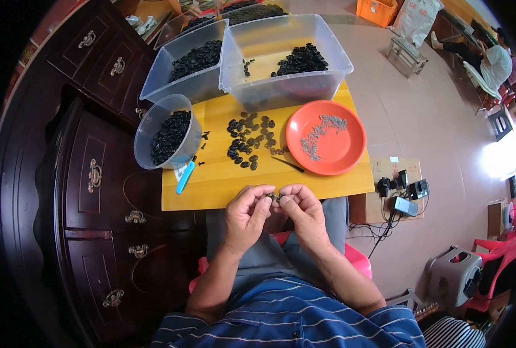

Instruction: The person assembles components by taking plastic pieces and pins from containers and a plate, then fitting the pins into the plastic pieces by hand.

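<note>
Just past the near edge of the yellow table (211,199), my left hand (247,216) and my right hand (304,216) meet fingertip to fingertip. Both are closed in a pinch on a small dark part (276,198), mostly covered by the fingers. Beyond them lie several loose black oval pieces (253,165). A thin dark pointed tool (288,165) lies beside an orange-red bowl (355,136) that holds small grey slivers (311,146). To the left are a blue-handled tool (185,178) and a round clear tub (145,136) filled with small black pieces (170,136).
Two clear plastic bins (281,90) with black pieces stand at the table's far side. A dark wooden cabinet (87,156) flanks the left. On the right, electronics and cables (404,206) rest on cardboard (379,169). A grey stool (455,272) and seated people (495,66) are farther off.
</note>
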Action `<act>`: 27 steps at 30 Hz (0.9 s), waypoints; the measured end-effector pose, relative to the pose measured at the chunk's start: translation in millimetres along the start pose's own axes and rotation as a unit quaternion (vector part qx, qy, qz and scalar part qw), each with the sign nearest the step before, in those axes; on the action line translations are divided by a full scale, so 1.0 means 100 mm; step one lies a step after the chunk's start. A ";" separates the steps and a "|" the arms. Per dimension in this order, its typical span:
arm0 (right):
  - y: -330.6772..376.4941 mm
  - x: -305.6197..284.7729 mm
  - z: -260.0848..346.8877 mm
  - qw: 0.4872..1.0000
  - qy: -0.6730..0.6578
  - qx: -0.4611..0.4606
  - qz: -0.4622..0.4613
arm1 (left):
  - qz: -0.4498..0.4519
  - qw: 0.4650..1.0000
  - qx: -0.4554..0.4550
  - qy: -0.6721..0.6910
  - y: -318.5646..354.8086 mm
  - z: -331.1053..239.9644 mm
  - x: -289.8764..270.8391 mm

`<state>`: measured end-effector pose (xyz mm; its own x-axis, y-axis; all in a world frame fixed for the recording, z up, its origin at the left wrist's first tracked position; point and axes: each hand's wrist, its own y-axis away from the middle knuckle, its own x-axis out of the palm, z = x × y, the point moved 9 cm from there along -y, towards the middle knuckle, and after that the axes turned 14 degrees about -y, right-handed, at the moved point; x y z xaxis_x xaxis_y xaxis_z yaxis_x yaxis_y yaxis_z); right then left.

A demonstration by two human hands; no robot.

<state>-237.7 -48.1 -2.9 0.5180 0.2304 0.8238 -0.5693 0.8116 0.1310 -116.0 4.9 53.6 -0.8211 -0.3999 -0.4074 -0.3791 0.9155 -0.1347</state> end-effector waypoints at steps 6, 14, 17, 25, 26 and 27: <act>0.01 0.01 0.02 1.000 -0.009 0.001 -0.018 | 0.019 0.999 -0.003 0.045 0.01 0.02 0.00; 0.00 -0.01 0.03 0.999 0.038 -0.014 -0.015 | 0.001 1.000 0.030 -0.005 -0.05 -0.07 -0.13; 0.00 0.01 0.04 0.998 0.059 -0.019 -0.011 | 0.008 0.997 0.055 -0.045 -0.09 -0.19 -0.16; 0.02 0.06 0.04 0.995 0.099 -0.007 0.000 | 0.035 0.993 0.069 -0.087 -0.07 -0.23 -0.14; 0.02 0.06 0.04 0.994 0.106 -0.009 0.003 | 0.048 0.993 0.060 -0.084 -0.07 -0.22 -0.12; 0.02 0.07 0.04 0.993 0.114 -0.012 0.007 | 0.061 0.994 0.051 -0.081 -0.07 -0.20 -0.10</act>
<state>-238.0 -47.1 5.1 0.6430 0.3550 0.6786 -0.5635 0.8194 0.1053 -113.6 2.0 77.1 -0.7756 -0.2811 -0.5652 -0.2286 0.9597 -0.1636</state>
